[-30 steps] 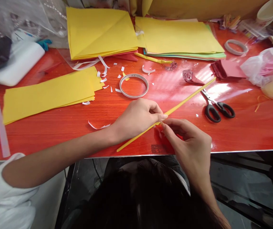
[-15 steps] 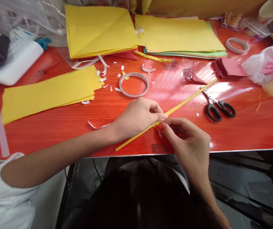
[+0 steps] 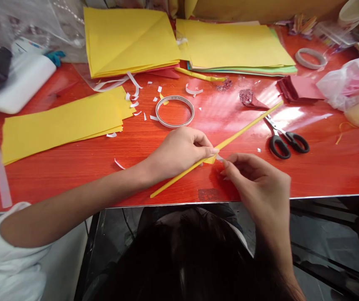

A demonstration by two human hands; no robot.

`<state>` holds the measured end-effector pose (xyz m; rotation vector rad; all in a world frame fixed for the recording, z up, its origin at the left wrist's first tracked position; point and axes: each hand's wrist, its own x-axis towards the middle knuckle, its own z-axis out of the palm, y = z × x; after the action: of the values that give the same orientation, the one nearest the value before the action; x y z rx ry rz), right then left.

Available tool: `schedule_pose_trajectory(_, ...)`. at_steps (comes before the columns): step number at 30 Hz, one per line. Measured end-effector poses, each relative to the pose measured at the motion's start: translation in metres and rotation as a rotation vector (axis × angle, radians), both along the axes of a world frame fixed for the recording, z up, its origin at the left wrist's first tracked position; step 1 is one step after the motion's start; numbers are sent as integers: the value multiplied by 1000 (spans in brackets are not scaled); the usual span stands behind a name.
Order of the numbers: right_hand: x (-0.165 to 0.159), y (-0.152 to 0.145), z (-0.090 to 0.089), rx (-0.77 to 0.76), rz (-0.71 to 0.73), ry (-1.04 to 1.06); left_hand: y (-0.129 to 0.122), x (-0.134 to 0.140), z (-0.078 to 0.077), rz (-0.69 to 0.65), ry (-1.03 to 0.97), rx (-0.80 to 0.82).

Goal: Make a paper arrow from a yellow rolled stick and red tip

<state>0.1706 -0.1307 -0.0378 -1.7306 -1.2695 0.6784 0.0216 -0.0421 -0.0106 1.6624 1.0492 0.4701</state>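
My left hand (image 3: 182, 152) pinches a thin rolled yellow paper stick (image 3: 245, 129) near its middle; the stick slants from lower left to upper right above the red table (image 3: 142, 146). A small yellow paper flap sticks out under the left fingertips. My right hand (image 3: 255, 179) is closed, its thumb and finger pinching a small white strip (image 3: 219, 157) that runs to this flap. It looks like tape backing. Black-handled scissors (image 3: 288, 142) lie to the right, by the stick's far end. A tape roll (image 3: 175, 111) rests just beyond my left hand.
Yellow paper sheets (image 3: 132, 42) and a second paper stack (image 3: 239, 44) lie at the back. Cut yellow strips (image 3: 63, 121) are at left, with white scraps nearby. Dark red paper squares (image 3: 301, 88), another tape roll (image 3: 311, 58) and a plastic bag (image 3: 339, 83) stand at right.
My right hand has moved right, away from the stick, drawing out the white strip, which now shows between it and the flap. The left hand keeps its hold on the stick.
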Motion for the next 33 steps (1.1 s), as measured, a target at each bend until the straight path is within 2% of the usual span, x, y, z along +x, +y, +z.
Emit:
schedule_pose_trajectory(5,31,4,-2,90,-229,-311,3,-1,4,-14,-2,-19)
schedule_pose_trajectory(9,43,8,2,317,-207,-509,7,-4,6,-79,13,-29)
schedule_pose_trajectory(12,43,11,7,532,-124,-744,9,-5,6,-139,54,-40)
schedule_pose_trajectory(14,42,14,11,595,32,-894,10,-5,6,-171,79,-37)
schedule_pose_trajectory(17,41,22,14,559,403,-971,9,-5,6,-188,111,-12)
schedule_pose_trajectory(19,40,28,13,533,555,-968,9,-5,6,-195,132,5)
schedule_pose_trajectory(28,37,29,8,548,583,-913,14,-13,10,-345,166,-26)
schedule_pose_trajectory(33,37,27,9,516,586,-887,14,-14,10,-362,176,-32)
